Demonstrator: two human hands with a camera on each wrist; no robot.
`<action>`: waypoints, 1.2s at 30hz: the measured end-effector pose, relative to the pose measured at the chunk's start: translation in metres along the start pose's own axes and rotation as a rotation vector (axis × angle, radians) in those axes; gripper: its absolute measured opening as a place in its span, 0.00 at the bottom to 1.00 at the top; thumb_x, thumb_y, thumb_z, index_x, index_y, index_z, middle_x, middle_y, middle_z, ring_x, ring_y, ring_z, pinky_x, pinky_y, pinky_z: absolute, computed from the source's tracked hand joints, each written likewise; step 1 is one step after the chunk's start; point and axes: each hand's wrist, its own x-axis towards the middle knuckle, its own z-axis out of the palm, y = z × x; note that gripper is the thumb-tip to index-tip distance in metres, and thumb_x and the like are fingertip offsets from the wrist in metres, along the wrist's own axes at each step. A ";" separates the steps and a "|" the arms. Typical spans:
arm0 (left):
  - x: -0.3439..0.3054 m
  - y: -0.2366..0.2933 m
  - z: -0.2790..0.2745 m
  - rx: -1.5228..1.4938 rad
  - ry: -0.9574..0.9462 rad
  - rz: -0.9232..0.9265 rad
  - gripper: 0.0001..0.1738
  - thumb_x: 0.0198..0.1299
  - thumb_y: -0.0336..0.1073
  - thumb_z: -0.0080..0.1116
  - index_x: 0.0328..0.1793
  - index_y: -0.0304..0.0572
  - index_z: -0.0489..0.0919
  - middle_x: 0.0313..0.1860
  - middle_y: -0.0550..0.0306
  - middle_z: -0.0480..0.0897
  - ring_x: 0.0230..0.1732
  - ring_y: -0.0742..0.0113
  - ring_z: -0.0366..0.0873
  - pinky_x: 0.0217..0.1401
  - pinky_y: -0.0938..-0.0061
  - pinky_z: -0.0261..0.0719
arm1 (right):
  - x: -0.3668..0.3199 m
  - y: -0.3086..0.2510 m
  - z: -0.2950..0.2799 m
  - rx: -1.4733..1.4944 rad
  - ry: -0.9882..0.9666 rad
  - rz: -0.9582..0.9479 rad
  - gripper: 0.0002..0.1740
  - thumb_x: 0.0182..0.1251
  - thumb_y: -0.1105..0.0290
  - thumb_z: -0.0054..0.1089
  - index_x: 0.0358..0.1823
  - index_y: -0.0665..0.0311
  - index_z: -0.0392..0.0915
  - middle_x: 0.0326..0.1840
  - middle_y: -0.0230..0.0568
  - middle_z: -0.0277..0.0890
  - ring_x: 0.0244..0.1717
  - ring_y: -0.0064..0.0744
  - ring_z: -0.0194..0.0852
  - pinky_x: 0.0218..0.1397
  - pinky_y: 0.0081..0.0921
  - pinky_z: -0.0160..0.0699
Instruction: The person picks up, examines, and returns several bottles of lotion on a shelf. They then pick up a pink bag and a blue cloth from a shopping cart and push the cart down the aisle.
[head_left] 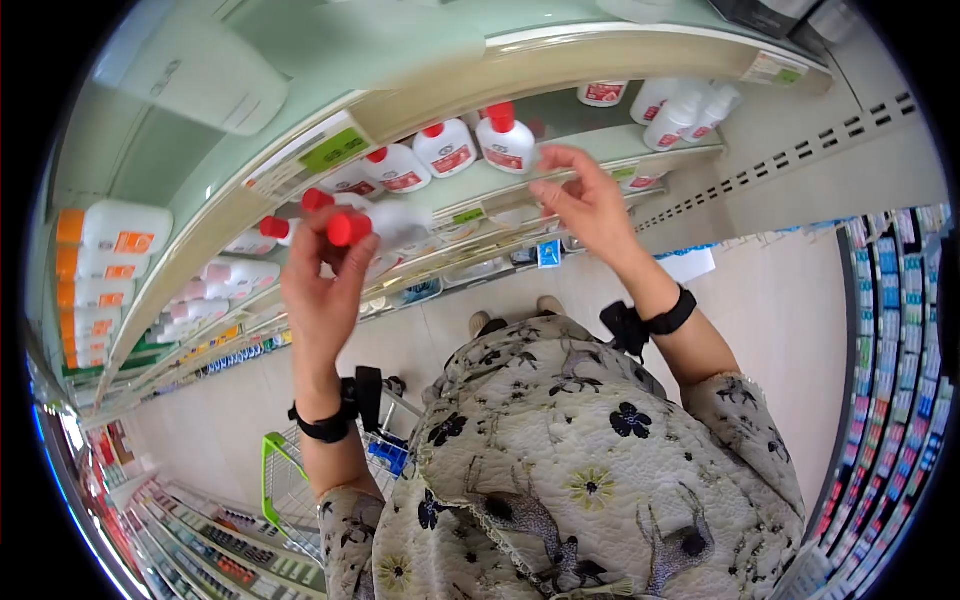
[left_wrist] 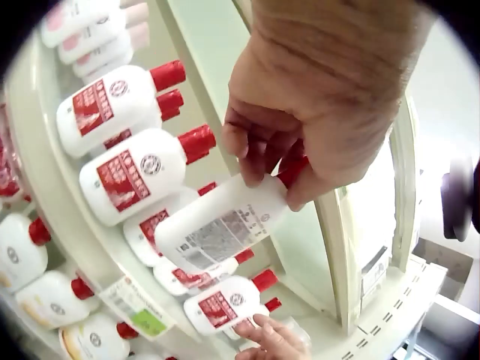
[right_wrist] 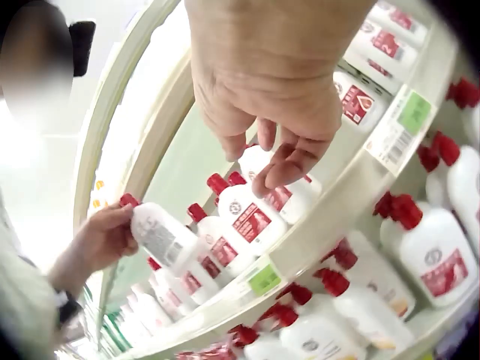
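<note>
My left hand [head_left: 325, 285] pinches a white lotion bottle [left_wrist: 225, 232] by its red cap [head_left: 349, 229]. The bottle is tilted in front of the shelf, its printed back label [left_wrist: 217, 240] facing the left wrist camera. My right hand [head_left: 592, 205] is raised at the shelf edge, fingers loosely bent and nothing in them. In the right wrist view its fingertips overlap a red-capped bottle [right_wrist: 281, 199] standing in the row. More such bottles [head_left: 443, 147] with red labels line the shelf between my hands.
A shelf board with a green price tag [head_left: 335, 150] curves above the row. Orange-capped bottles [head_left: 110, 240] stand at the far left, small white bottles [head_left: 675, 120] at the right. Lower shelves hold more bottles [right_wrist: 442, 255]. A shopping cart [head_left: 285, 480] stands behind my left arm.
</note>
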 end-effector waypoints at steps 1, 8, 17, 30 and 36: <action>0.005 0.002 -0.003 0.074 0.036 0.029 0.17 0.54 0.27 0.64 0.50 0.36 0.75 0.37 0.59 0.81 0.30 0.76 0.73 0.33 0.82 0.71 | 0.011 0.001 -0.001 0.000 -0.020 -0.008 0.26 0.62 0.68 0.61 0.61 0.64 0.66 0.52 0.37 0.73 0.26 0.19 0.74 0.25 0.13 0.72; 0.033 0.007 0.003 0.020 -0.087 -0.106 0.20 0.57 0.27 0.60 0.56 0.32 0.72 0.40 0.57 0.80 0.36 0.76 0.74 0.42 0.80 0.75 | 0.052 0.000 0.004 -0.428 0.080 -0.201 0.34 0.50 0.59 0.71 0.56 0.66 0.69 0.48 0.48 0.75 0.28 0.34 0.75 0.34 0.28 0.76; 0.047 -0.003 0.017 0.153 -0.176 -0.045 0.17 0.55 0.27 0.60 0.51 0.31 0.74 0.31 0.56 0.78 0.24 0.73 0.69 0.31 0.79 0.71 | 0.066 0.008 -0.002 -0.404 -0.047 -0.232 0.26 0.55 0.63 0.66 0.53 0.67 0.72 0.42 0.47 0.77 0.30 0.36 0.75 0.36 0.28 0.74; 0.044 0.004 0.032 0.624 0.039 0.150 0.23 0.44 0.50 0.71 0.32 0.37 0.79 0.23 0.54 0.79 0.22 0.58 0.77 0.25 0.69 0.73 | 0.082 0.005 -0.008 -0.313 -0.184 -0.134 0.28 0.54 0.63 0.67 0.56 0.63 0.72 0.38 0.45 0.79 0.29 0.31 0.72 0.36 0.26 0.73; 0.056 -0.009 0.036 0.808 0.144 0.198 0.25 0.46 0.58 0.66 0.31 0.42 0.80 0.19 0.59 0.79 0.20 0.57 0.78 0.23 0.68 0.75 | 0.092 0.005 -0.003 -0.317 -0.227 -0.143 0.30 0.52 0.64 0.68 0.58 0.59 0.72 0.38 0.43 0.79 0.31 0.29 0.72 0.39 0.26 0.73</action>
